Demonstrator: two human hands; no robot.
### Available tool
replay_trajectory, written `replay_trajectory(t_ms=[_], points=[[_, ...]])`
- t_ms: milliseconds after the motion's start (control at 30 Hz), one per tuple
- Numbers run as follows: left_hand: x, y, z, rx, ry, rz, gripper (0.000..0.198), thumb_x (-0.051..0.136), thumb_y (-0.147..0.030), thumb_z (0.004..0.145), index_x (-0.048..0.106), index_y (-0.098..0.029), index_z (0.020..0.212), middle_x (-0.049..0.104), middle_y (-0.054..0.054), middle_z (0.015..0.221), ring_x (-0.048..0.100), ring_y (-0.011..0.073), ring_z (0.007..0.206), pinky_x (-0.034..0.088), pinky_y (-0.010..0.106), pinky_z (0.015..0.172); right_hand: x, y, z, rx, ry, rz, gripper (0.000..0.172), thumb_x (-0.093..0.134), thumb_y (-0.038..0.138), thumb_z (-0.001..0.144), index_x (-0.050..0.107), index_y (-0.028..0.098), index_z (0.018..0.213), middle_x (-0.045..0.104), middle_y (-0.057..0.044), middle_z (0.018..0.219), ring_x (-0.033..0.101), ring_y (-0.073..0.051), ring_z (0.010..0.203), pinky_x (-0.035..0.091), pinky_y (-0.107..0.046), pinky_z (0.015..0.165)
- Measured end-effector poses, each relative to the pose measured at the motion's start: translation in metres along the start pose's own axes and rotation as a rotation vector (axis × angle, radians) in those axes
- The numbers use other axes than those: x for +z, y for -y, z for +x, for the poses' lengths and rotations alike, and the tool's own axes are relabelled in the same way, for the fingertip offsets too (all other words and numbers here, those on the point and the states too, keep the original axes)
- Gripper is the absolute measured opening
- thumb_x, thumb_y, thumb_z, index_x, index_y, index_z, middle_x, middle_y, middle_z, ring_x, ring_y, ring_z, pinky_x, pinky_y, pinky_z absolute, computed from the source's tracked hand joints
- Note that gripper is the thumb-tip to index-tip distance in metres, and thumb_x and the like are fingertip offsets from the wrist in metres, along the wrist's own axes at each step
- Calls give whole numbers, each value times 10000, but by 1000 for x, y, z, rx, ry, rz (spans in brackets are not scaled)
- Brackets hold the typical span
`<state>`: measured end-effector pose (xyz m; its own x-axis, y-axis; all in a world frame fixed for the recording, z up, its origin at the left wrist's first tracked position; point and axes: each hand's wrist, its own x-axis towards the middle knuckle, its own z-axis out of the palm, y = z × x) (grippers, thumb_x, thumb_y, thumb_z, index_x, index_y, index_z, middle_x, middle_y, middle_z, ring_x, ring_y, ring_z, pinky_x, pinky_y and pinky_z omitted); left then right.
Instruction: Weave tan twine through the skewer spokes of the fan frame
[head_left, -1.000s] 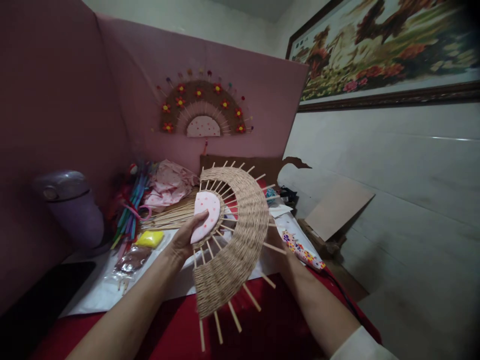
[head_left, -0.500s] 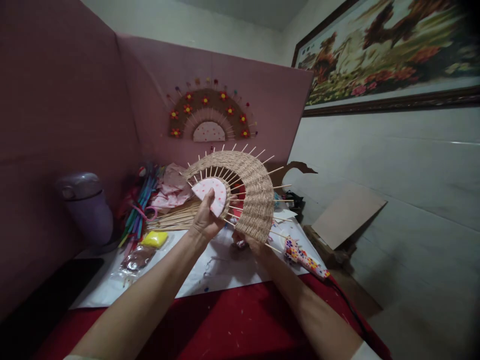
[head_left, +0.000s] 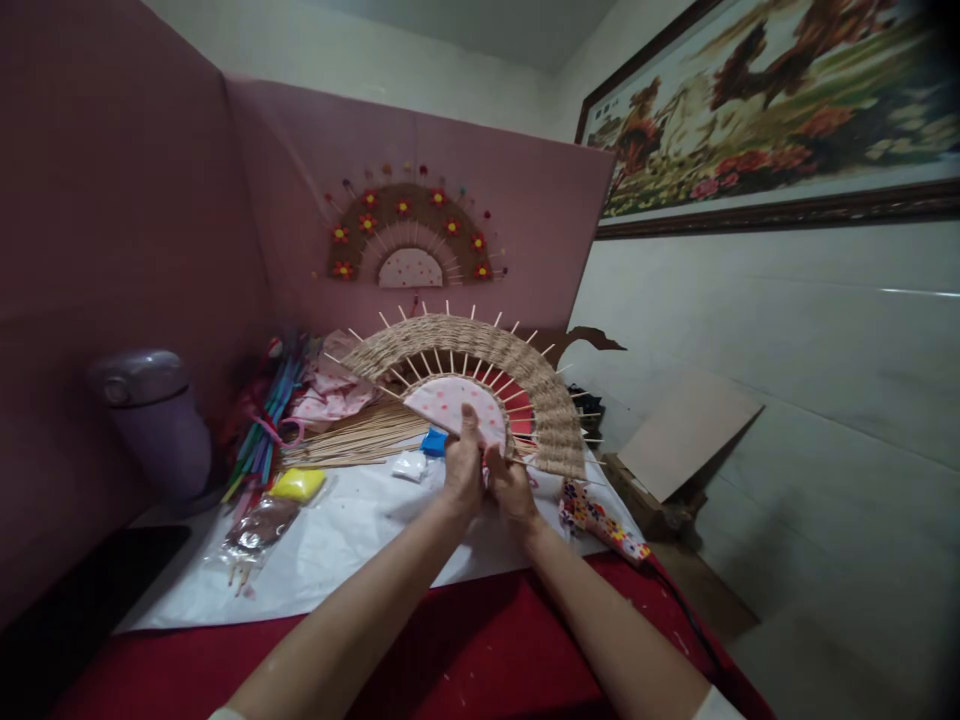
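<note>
I hold a half-round woven fan upright above the table, its arc on top and thin wooden sticks poking out round the rim. Its centre is a pink dotted half-disc. My left hand grips the lower edge of that half-disc, thumb on its front. My right hand is closed on the fan's base right beside it, the two hands touching.
A finished fan with red flowers hangs on the pink backboard. On the white sheet lie a bundle of sticks, coloured straws, yellow clay, a blue piece and a patterned glue gun. A purple jar stands left.
The fan has turned from standing on its side to arc-up. My hands have come together at its base, and the fan sits a little further right and forward.
</note>
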<state>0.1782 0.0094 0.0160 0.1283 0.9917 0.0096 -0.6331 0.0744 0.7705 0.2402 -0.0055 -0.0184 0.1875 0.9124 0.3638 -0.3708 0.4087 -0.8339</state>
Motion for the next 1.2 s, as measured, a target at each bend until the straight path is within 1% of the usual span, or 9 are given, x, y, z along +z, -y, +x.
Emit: replay_trajectory(t_ms=[100,233,400,533,633,767,933,1067,1200], points=[[2,15,-4,193,-50,122,295,692,-394,656,628,-158,820,674,59,811,605,180,870,427,224,779,2,5,2,38,-9,173,404,638,524,659,630,222,928,674,-39,916,559,-191,1039,446,-345,907],[1,18,-7,221,22,193,195,717,-278,645,649,-181,800,683,77,839,566,219,1005,386,244,846,3,17,4,131,-14,322,378,646,502,649,625,238,917,669,-29,933,572,-191,1012,488,-339,855],[-7,14,-15,263,240,276,229,713,-150,614,599,-175,811,660,54,787,593,199,857,409,249,761,-2,31,10,114,-158,412,283,599,395,711,603,249,952,673,8,836,612,-157,876,512,-307,771],[-27,6,-16,313,267,379,309,600,-147,698,456,-195,968,615,-19,680,571,120,640,409,227,627,-12,41,16,104,-170,524,356,590,453,707,582,236,989,668,-8,887,612,-148,779,511,-284,626],[-51,-9,-8,325,197,509,213,544,-173,715,422,-186,888,593,-30,604,510,93,514,364,208,520,-22,46,18,173,-241,553,377,611,483,679,589,250,975,668,-6,888,614,-162,774,496,-279,568],[-86,-33,3,319,134,657,231,586,-197,648,448,-177,832,561,-44,540,471,83,449,320,196,449,-29,48,18,227,-461,559,356,635,484,663,605,260,938,674,14,818,613,-159,760,507,-320,652],[-122,-54,9,277,114,770,259,592,-232,626,454,-173,836,581,-44,524,459,83,426,310,184,429,-32,50,21,203,-504,645,248,611,426,720,618,235,879,682,29,751,617,-125,707,503,-278,649],[-132,-82,17,346,94,846,185,598,-272,626,537,-145,745,571,-20,520,454,80,427,331,192,428,-42,53,28,154,-615,715,160,588,378,754,607,228,807,672,47,692,613,-102,645,501,-255,617],[-120,-133,36,487,27,965,170,613,-293,618,590,-134,672,577,0,508,462,85,422,340,196,417,-55,54,35,97,-633,725,141,568,359,765,597,231,817,669,50,694,614,-102,632,496,-251,573]])
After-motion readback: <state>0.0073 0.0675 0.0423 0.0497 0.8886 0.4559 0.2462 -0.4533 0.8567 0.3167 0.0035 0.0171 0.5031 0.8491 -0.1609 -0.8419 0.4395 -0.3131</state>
